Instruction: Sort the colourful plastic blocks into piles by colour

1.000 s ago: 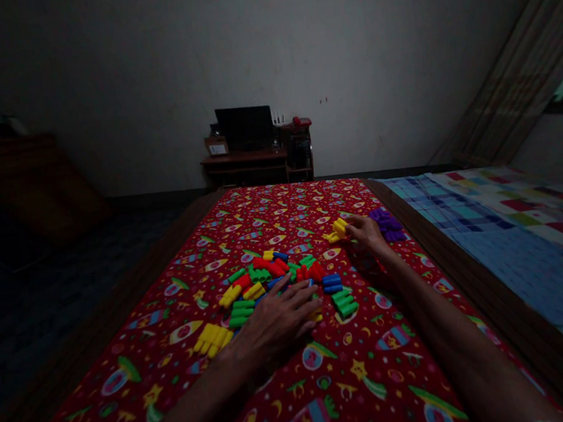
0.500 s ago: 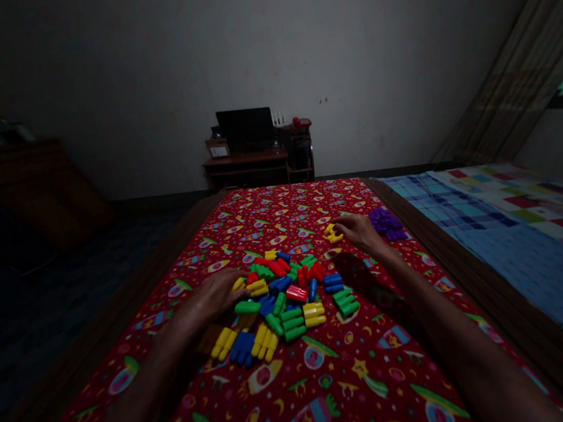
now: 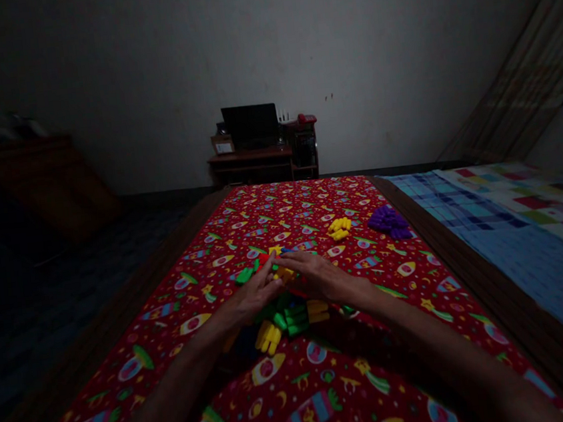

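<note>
My left hand (image 3: 257,293) is over the pile of coloured plastic building blocks, its fingers closed on a yellow building block (image 3: 285,276). My right hand (image 3: 316,276) reaches in from the other side, fingers stretched over the same block; the two hands' fingertips meet or nearly meet. Beneath them the pile is partly hidden, with a green block (image 3: 295,319), a yellow block (image 3: 268,337) and another green block (image 3: 245,276) showing at its edges. Farther back lies a small group of yellow blocks (image 3: 339,228), with a heap of purple blocks (image 3: 388,221) to its right.
A red patterned cloth (image 3: 302,410) covers the surface under the blocks. Beyond its far end stands a desk (image 3: 250,155) with a dark monitor (image 3: 251,127). Blue checked bedding (image 3: 471,245) lies to the right, and a wooden cabinet (image 3: 42,186) stands at the left.
My right hand has left the yellow group and come back to the pile. My left hand has moved right with a yellow block, so both hands now meet. The view has shifted slightly.
</note>
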